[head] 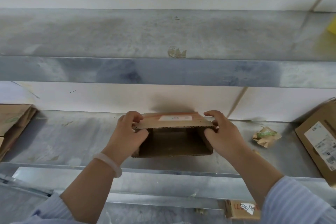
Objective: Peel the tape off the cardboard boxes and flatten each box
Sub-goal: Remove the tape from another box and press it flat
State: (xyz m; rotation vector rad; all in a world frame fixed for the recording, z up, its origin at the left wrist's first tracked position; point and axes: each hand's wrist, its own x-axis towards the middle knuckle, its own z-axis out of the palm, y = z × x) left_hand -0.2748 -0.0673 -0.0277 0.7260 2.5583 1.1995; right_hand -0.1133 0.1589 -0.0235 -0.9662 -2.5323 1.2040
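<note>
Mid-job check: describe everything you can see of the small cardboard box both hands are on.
The small box is brown corrugated cardboard, in box shape, not yet flattened. Its open end faces the camera, showing a dark, bare interior. A white label sits on the top panel. It appears to rest on the grey metal shelf. The left hand pinches its top left corner, the right hand its top right corner.

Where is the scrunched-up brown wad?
In the head view, the scrunched-up brown wad lies on the metal shelf, right of the open box and left of the labelled box.
</note>
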